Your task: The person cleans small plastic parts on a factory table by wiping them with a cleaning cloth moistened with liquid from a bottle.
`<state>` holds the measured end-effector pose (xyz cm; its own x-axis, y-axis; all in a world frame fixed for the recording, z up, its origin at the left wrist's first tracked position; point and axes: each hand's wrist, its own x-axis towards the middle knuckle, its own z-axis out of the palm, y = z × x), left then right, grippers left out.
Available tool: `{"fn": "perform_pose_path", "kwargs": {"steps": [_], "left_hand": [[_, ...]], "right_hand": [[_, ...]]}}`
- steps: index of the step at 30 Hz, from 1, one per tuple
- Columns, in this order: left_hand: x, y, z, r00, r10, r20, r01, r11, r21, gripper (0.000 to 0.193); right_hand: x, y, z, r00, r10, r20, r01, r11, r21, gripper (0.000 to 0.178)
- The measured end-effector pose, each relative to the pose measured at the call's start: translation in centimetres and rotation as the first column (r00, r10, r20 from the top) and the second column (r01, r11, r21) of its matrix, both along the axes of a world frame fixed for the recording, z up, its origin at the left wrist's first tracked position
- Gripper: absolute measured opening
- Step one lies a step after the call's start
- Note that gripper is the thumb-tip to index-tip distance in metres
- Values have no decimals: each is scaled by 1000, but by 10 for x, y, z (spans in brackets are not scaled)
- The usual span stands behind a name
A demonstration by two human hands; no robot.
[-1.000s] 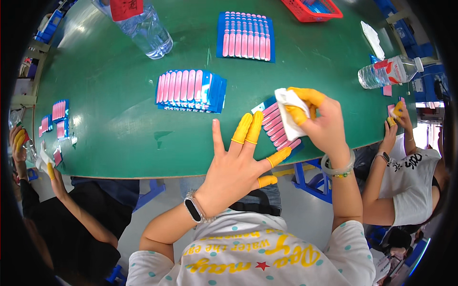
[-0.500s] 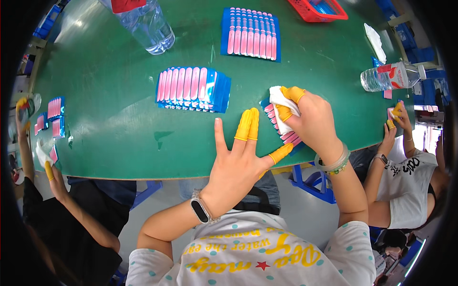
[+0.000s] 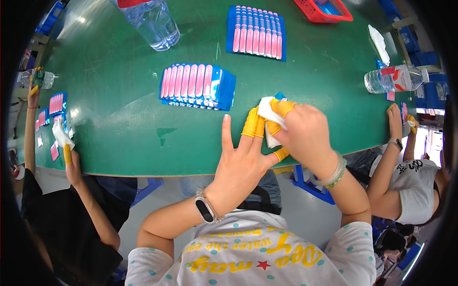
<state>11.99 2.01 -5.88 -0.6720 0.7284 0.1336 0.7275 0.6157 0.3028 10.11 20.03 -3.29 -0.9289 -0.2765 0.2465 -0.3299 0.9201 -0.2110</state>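
Observation:
My right hand point(image 3: 307, 128) pinches a folded white cloth point(image 3: 273, 112) between fingers in yellow finger cots, pressing it onto a blue-backed sheet of pink strips. Only a blue corner of that sheet point(image 3: 280, 96) shows past the cloth and hand. Beside it on the green table, my left hand point(image 3: 238, 159) lies with fingers spread, yellow cots on several of them; its fingertips reach the sheet's left side and its thumb the near end. Just beyond my left fingers is a fanned stack of pink-striped blue sheets point(image 3: 194, 86).
Farther back lies another pink-striped pile point(image 3: 257, 33). A clear bottle point(image 3: 155, 28) stands far left, a red basket point(image 3: 329, 12) far right. At right are a lying bottle point(image 3: 393, 78) and white tissue point(image 3: 379, 45). Co-workers' hands point(image 3: 72, 167) point(image 3: 395, 124) work at both sides.
My right hand and the cloth have shifted left and slightly down over the sheet, covering most of its pink strips. My left hand stays spread beside it. The left co-worker's cloth has moved.

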Motion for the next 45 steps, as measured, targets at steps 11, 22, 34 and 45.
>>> {"fn": "perform_pose_path", "kwargs": {"steps": [11,22,34,45], "left_hand": [[-1,2,4,997,3,-76,-3,1000,-2,45],[-3,4,4,996,-13,-85,21,996,91,43],[-1,4,4,996,-6,-92,10,999,49,30],[-2,2,1,992,-34,-122,31,999,-22,61]], "right_hand": [[-21,21,-4,993,-113,-38,110,991,-74,27],[-15,38,-5,982,-137,-131,130,990,-60,28],[1,45,-9,971,-229,-69,222,970,-95,33],[10,58,-10,971,-176,-161,184,982,37,33]]}}
